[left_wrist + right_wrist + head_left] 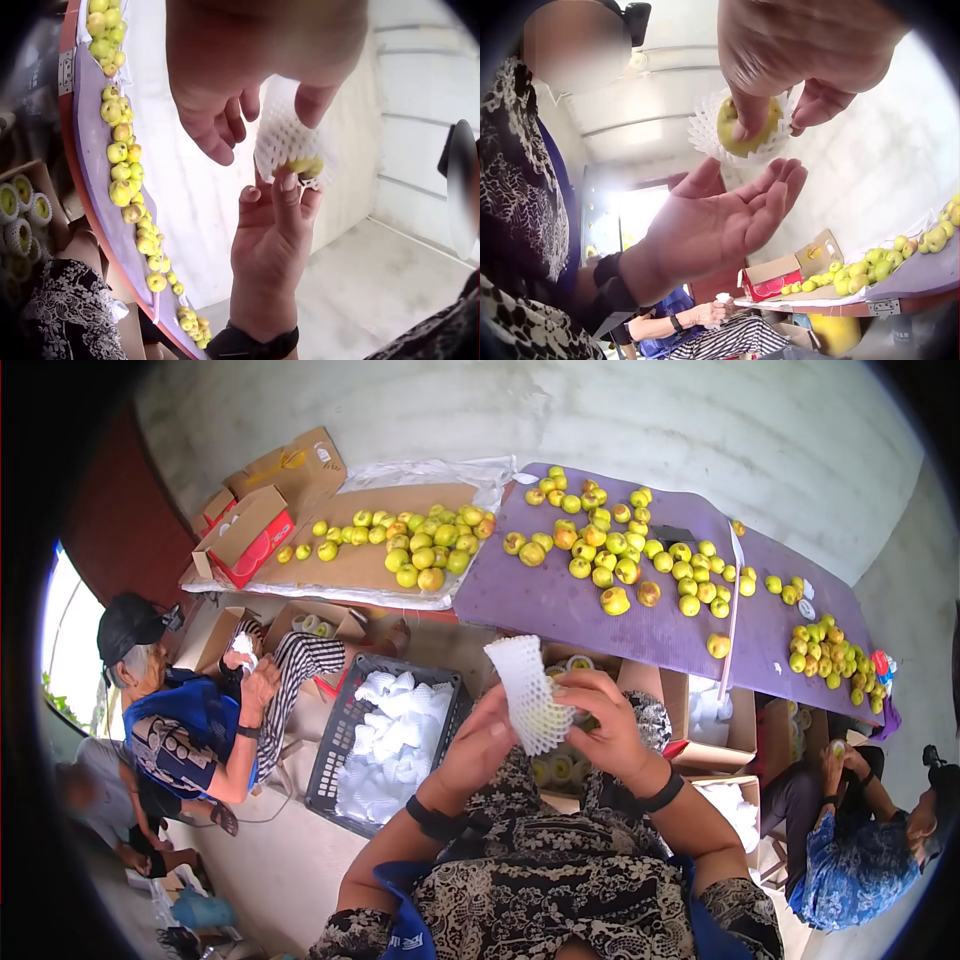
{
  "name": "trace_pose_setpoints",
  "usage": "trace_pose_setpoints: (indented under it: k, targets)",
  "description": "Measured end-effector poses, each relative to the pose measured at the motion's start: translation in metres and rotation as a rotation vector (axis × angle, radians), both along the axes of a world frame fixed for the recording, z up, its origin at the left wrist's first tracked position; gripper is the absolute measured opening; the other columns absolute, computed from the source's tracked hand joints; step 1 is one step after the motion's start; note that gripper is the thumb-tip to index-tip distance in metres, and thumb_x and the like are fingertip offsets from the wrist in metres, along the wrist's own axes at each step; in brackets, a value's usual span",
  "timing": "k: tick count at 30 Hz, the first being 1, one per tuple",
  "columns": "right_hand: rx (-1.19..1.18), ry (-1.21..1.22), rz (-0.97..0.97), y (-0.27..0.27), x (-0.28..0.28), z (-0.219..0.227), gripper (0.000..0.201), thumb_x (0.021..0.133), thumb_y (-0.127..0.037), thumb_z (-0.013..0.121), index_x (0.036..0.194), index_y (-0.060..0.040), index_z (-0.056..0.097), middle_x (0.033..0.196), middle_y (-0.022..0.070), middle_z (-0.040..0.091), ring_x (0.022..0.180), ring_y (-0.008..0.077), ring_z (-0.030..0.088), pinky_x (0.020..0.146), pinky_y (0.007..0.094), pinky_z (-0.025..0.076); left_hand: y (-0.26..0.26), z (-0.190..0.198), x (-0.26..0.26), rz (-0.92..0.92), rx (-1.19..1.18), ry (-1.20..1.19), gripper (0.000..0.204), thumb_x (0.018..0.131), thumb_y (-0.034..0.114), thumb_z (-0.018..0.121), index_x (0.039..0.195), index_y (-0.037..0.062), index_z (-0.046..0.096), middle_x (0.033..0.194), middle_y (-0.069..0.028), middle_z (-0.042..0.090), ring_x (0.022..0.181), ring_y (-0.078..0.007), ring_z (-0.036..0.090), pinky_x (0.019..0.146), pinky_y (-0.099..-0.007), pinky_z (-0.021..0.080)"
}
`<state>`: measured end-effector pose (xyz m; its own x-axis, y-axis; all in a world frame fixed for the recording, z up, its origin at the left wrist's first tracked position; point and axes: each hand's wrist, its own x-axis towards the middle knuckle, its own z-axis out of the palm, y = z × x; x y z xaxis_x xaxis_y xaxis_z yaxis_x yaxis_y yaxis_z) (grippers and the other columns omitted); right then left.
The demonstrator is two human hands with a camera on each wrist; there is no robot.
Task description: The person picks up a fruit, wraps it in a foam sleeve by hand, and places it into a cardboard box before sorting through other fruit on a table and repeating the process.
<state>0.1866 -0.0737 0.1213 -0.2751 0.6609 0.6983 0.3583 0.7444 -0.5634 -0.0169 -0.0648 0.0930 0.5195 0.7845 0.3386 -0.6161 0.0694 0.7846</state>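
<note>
Pers. (178,735) w/ blk cap (130,628), pale wall (620,420)

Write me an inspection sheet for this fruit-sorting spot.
Surface: purple cover and cardboard, both bearing loose apples.
Job's things: one apple inside a white foam net; more nets fill the dark crate.
Clutter: dark flat object among the apples; red carton on the cardboard.
Hands: right hand grips the netted apple; left hand is open beside it.
Cables: thin line on the floor, possibly a cord.
Surroundings: seated people either side; pale wall behind.
</note>
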Motion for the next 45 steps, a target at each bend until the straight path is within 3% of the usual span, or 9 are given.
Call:
trace_pose_setpoints:
  k: [5, 7, 11, 22, 25, 30, 35, 36, 45]
  targets:
    - [0.103, -0.129, -0.064, 0.001, -0.013, 0.004, 0.049, 0.067, 0.004, 0.074, 0.113, -0.0076, 0.062, 0.118, 0.0117, 0.058, 0.099, 0.0235, 0.061, 0.08, 0.0309, 0.051, -0.006, -0.017, 0.013, -0.015, -0.188, -0.005, 0.062, 0.101, 0.047, 0.036, 0.146, 0.0046, 0.027, 0.143, -0.0111, 0.043, 0.127, -0.0267, 0.049, 0.106, -0.0419, 0.04]
    - [-0.193, 0.137, -0.06, -0.005, -0.017, 0.004, 0.043, 0.07, 0.005, 0.073, 0.11, -0.0061, 0.063, 0.113, 0.012, 0.059, 0.095, 0.0222, 0.06, 0.077, 0.0296, 0.051, -0.005, -0.017, 0.015, -0.055, -0.244, -0.04, 0.061, 0.102, 0.046, 0.035, 0.146, 0.0048, 0.027, 0.143, -0.0109, 0.042, 0.128, -0.0277, 0.048, 0.107, -0.0432, 0.04]
    - [-0.274, 0.21, -0.054, -0.001, -0.007, -0.005, 0.036, 0.072, 0.005, 0.071, 0.106, -0.0047, 0.063, 0.106, 0.0119, 0.06, 0.091, 0.0219, 0.06, 0.075, 0.0293, 0.051, -0.008, -0.022, 0.016, -0.003, -0.317, -0.078, 0.052, 0.103, 0.04, 0.032, 0.142, 0.0049, 0.033, 0.137, -0.0114, 0.048, 0.124, -0.0252, 0.051, 0.105, -0.0441, 0.042]
    - [0.148, -0.099, -0.043, 0.0, -0.009, -0.007, 0.026, 0.066, 0.002, 0.067, 0.091, -0.0054, 0.062, 0.098, 0.011, 0.058, 0.091, 0.0308, 0.06, 0.079, 0.038, 0.049, -0.009, -0.021, 0.012, 0.039, -0.255, -0.057, 0.057, 0.102, 0.045, 0.032, 0.141, 0.0039, 0.033, 0.135, -0.011, 0.049, 0.123, -0.0248, 0.052, 0.104, -0.0437, 0.044]
    - [0.161, -0.118, -0.052, -0.001, -0.009, -0.007, 0.026, 0.066, 0.001, 0.067, 0.09, -0.0051, 0.062, 0.099, 0.0108, 0.058, 0.092, 0.0311, 0.06, 0.079, 0.0382, 0.049, -0.008, -0.023, 0.01, -0.025, -0.287, -0.152, 0.051, 0.101, 0.036, 0.041, 0.14, 0.0042, 0.033, 0.133, -0.0113, 0.049, 0.122, -0.0249, 0.052, 0.103, -0.0419, 0.045]
    - [0.12, -0.101, 0.064, -0.004, -0.001, 0.017, 0.022, 0.069, 0.003, 0.063, 0.09, -0.0048, 0.063, 0.097, 0.0114, 0.06, 0.092, 0.0312, 0.06, 0.081, 0.0396, 0.049, -0.006, -0.019, 0.007, 0.115, -0.169, 0.01, 0.068, 0.081, 0.0, 0.064, 0.138, 0.0051, 0.028, 0.127, -0.0125, 0.051, 0.12, -0.0229, 0.053, 0.102, -0.0387, 0.044]
    - [0.04, 0.031, 0.063, -0.009, 0.006, 0.055, 0.023, 0.074, 0.005, 0.057, 0.093, -0.0052, 0.063, 0.095, 0.0115, 0.062, 0.092, 0.0305, 0.061, 0.084, 0.0399, 0.048, -0.009, -0.016, -0.002, 0.19, 0.027, 0.362, 0.081, 0.072, 0.005, 0.077, 0.135, 0.0054, 0.025, 0.128, -0.0126, 0.044, 0.123, -0.0223, 0.046, 0.104, -0.0384, 0.039]
    - [0.057, -0.026, 0.086, -0.009, 0.004, 0.063, 0.022, 0.073, 0.005, 0.056, 0.091, -0.0056, 0.062, 0.093, 0.0105, 0.061, 0.09, 0.0304, 0.061, 0.082, 0.0395, 0.047, -0.009, -0.018, -0.002, 0.287, 0.176, 0.527, 0.084, 0.069, 0.008, 0.08, 0.133, 0.0054, 0.026, 0.128, -0.0126, 0.041, 0.123, -0.0223, 0.044, 0.104, -0.0385, 0.038]
    - [-0.078, -0.469, -0.008, -0.005, -0.005, 0.083, 0.022, 0.069, 0.008, 0.057, 0.086, -0.0061, 0.061, 0.088, 0.0099, 0.06, 0.084, 0.0317, 0.059, 0.071, 0.04, 0.048, -0.012, -0.027, -0.008, 0.388, 0.394, 0.8, 0.083, 0.065, 0.011, 0.084, 0.126, 0.0061, 0.027, 0.12, -0.0104, 0.038, 0.116, -0.0197, 0.042, 0.099, -0.0358, 0.038]
